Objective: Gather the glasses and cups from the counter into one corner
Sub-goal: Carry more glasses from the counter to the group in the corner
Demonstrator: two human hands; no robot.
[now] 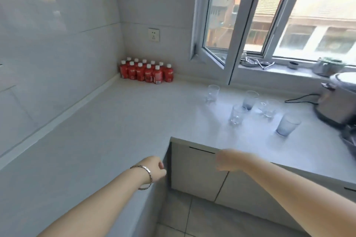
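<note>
Head view, L-shaped pale grey counter running along two walls.

Left: my left hand, bracelet on the wrist, sits at the inner edge of the counter. Fingers curled in toward the palm, grip narrow, holding nothing that I can see.

Far corner: a block of small red bottles with white caps, standing upright against the wall, below a wall socket.

Centre: my right hand hangs over the front edge of the counter above the cabinet doors. It is motion-blurred; fingers look loosely curled; I cannot tell whether the grip is closed or slack. Nothing visible in it.

Right of centre: five drinking vessels on the counter under the open window, all upright, mouths up, long axes vertical, none touching.
- clear glass, farthest left, nearest the wall
- second clear glass, closest to my right hand
- bluish frosted glass, just behind it
- clear handled cup, handle on its left side
- second bluish frosted glass, farthest right, near the front edge

All five lie beyond and right of my right hand, well apart from the left hand.

Far right: a metal cooker with a black cord on the counter.
</note>
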